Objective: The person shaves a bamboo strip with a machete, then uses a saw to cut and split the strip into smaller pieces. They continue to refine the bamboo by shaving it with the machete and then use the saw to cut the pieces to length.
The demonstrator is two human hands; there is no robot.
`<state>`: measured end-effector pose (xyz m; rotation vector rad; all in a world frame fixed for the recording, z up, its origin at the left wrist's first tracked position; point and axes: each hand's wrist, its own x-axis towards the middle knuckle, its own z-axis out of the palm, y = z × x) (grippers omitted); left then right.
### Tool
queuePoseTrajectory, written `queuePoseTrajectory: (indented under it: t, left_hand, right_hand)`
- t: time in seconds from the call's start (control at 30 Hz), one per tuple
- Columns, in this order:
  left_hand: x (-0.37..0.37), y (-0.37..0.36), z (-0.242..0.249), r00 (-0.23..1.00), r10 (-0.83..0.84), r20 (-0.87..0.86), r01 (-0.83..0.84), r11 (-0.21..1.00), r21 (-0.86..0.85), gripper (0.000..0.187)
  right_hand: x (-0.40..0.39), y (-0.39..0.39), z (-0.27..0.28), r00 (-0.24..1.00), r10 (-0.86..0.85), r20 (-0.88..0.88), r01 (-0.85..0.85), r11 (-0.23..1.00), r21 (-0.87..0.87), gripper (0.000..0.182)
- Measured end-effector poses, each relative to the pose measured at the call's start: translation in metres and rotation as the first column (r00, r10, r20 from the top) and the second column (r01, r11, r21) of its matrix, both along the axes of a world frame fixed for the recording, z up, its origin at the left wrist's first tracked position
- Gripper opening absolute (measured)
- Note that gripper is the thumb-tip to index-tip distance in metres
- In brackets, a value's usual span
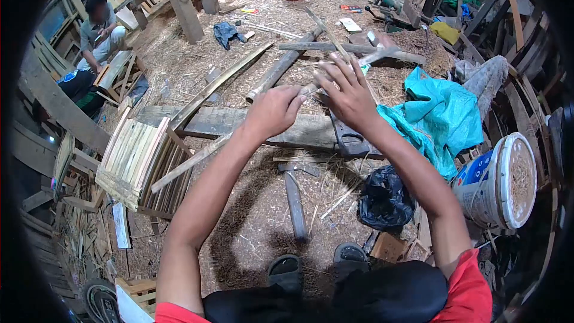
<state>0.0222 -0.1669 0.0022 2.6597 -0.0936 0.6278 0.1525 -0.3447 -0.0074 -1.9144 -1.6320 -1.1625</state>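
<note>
My left hand (274, 110) is wrapped round a long pale wooden stick (191, 167), which slants from the lower left up to the right. My right hand (347, 93) is at the stick's upper part, fingers stretched and spread across it. Past the right hand the view is blurred. Below the hands lies a thick wooden beam (227, 122), with the black handle of a saw (351, 143) against it. A hatchet-like tool (294, 203) rests on the shavings between the beam and the feet.
A slatted wooden piece (134, 155) stands left. On the right are a teal sack (445, 116), a black plastic bag (387, 197) and a white bucket (493, 182) of shavings. A person (101, 33) sits at the far left. Several timbers lie ahead.
</note>
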Motion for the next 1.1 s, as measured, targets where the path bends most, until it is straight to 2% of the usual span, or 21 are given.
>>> queuePoseTrajectory:
  t: [0.03, 0.07, 0.1, 0.17, 0.2, 0.23, 0.33, 0.37, 0.47, 0.57, 0.6, 0.67, 0.8, 0.83, 0.9, 0.93, 0.97, 1.07, 1.1]
  left_hand:
    - [-0.002, -0.001, -0.007, 0.993, -0.024, 0.114, 0.02, 0.999, 0.042, 0.03]
    - [-0.005, 0.0, -0.014, 0.999, 0.009, 0.044, -0.012, 0.998, 0.066, 0.03]
    - [-0.01, -0.003, -0.014, 0.999, 0.045, -0.026, -0.042, 0.995, 0.09, 0.03]
    - [-0.019, -0.008, -0.011, 0.985, 0.088, -0.146, -0.071, 0.991, 0.114, 0.031]
    - [-0.022, -0.007, -0.015, 0.984, 0.089, -0.152, -0.072, 0.991, 0.114, 0.031]
    - [-0.023, -0.007, -0.021, 0.984, 0.088, -0.158, -0.071, 0.991, 0.114, 0.031]
    - [-0.027, -0.007, -0.027, 0.976, 0.115, -0.185, -0.097, 0.99, 0.104, 0.031]
    - [-0.028, -0.008, -0.028, 0.972, 0.127, -0.198, -0.109, 0.989, 0.1, 0.031]
    - [-0.015, -0.004, -0.039, 0.98, 0.138, -0.145, -0.15, 0.986, -0.073, 0.034]
    - [-0.012, 0.017, -0.039, 0.979, -0.054, -0.194, 0.054, 0.999, -0.004, 0.039]
    - [-0.015, 0.017, -0.034, 0.962, -0.091, -0.257, 0.082, 0.996, -0.044, 0.041]
    - [-0.02, 0.015, -0.026, 0.911, -0.168, -0.376, 0.127, 0.983, -0.131, 0.044]
    - [-0.024, 0.009, -0.02, 0.862, -0.223, -0.456, 0.139, 0.968, -0.211, 0.049]
    - [-0.024, 0.008, -0.018, 0.84, -0.245, -0.484, 0.14, 0.96, -0.243, 0.05]
    - [-0.027, 0.006, -0.006, 0.791, -0.302, -0.532, 0.103, 0.923, -0.371, 0.051]
    - [-0.031, 0.004, 0.007, 0.765, -0.339, -0.548, 0.061, 0.885, -0.461, 0.051]
    - [-0.033, 0.003, 0.014, 0.74, -0.376, -0.557, 0.013, 0.837, -0.547, 0.051]
    - [-0.03, 0.011, 0.012, 0.755, -0.389, -0.527, -0.028, 0.785, -0.619, 0.049]
    - [-0.029, 0.008, 0.011, 0.762, -0.43, -0.484, -0.072, 0.687, -0.723, 0.049]
  right_hand:
    - [0.011, 0.001, -0.006, 0.999, 0.037, 0.0, -0.037, 0.998, -0.059, 0.035]
    - [0.019, 0.001, -0.014, 0.997, 0.077, -0.005, -0.077, 0.99, -0.12, 0.034]
    - [0.018, 0.001, -0.016, 0.988, 0.113, -0.106, -0.127, 0.981, -0.145, 0.029]
    - [0.013, 0.001, -0.024, 0.984, 0.101, -0.146, -0.13, 0.969, -0.208, 0.025]
    - [0.01, 0.001, -0.028, 0.982, 0.092, -0.163, -0.13, 0.963, -0.237, 0.024]
    - [0.007, 0.004, -0.033, 0.98, 0.142, -0.142, -0.168, 0.969, -0.183, 0.019]
    - [-0.005, 0.003, -0.041, 0.97, 0.11, -0.215, -0.147, 0.975, -0.164, 0.017]
    - [-0.006, 0.005, -0.043, 0.959, 0.135, -0.248, -0.167, 0.98, -0.111, 0.015]
    - [-0.013, 0.008, -0.037, 0.959, -0.019, -0.281, -0.022, 0.99, -0.141, 0.014]
    - [0.001, 0.007, -0.029, 0.941, 0.159, -0.298, -0.214, 0.963, -0.165, 0.017]
    - [0.001, 0.005, -0.025, 0.923, 0.231, -0.308, -0.293, 0.94, -0.174, 0.019]
    - [0.0, -0.002, -0.02, 0.879, 0.199, -0.434, -0.326, 0.914, -0.242, 0.021]
    - [-0.006, -0.011, -0.011, 0.794, 0.042, -0.606, -0.331, 0.866, -0.375, 0.025]
    - [-0.006, -0.013, -0.012, 0.772, 0.152, -0.617, -0.402, 0.87, -0.287, 0.027]
    - [-0.005, -0.013, -0.037, 0.398, 0.292, -0.87, -0.526, 0.849, 0.045, 0.028]
    - [-0.006, -0.012, -0.042, 0.173, 0.36, -0.917, -0.528, 0.82, 0.222, 0.029]
    - [0.001, -0.02, -0.041, 0.064, 0.324, -0.944, -0.493, 0.832, 0.252, 0.032]
    - [0.006, -0.025, -0.026, -0.07, 0.41, -0.91, -0.338, 0.848, 0.408, 0.036]
    - [0.003, -0.021, -0.022, -0.071, 0.41, -0.909, -0.278, 0.867, 0.413, 0.04]
